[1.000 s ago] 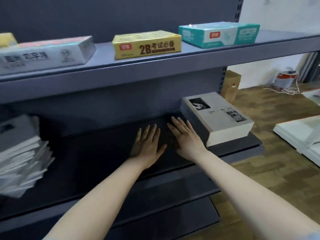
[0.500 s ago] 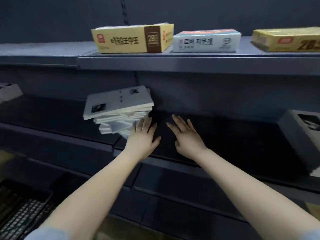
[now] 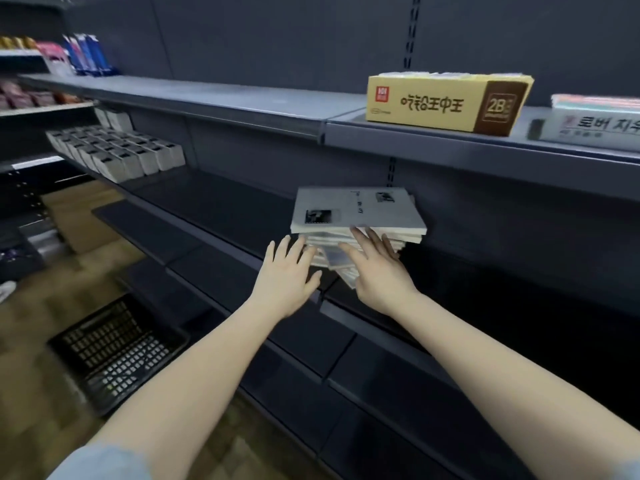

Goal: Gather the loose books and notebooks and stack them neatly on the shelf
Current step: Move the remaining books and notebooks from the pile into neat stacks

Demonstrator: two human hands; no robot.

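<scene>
Head view — dark shelf (image 3: 214, 202) above wood floor (image 3: 41, 306) bears ragged book stack (image 3: 356, 211) — left hand (image 3: 285, 277), right hand (image 3: 375, 270) at it, fingers (image 3: 362, 239) spread.

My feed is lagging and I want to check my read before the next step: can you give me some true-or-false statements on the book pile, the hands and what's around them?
1. The book pile lies on the middle shelf with its lower books splayed out of line. True.
2. The right hand grips the top book and lifts it. False: its straight fingers reach the pile's front edges, and nothing is lifted.
3. The yellow box stands on the upper shelf. True.
4. The black basket sits on the shelf beside the books. False: it is on the floor, lower left.
5. The left hand holds nothing. True.
</scene>
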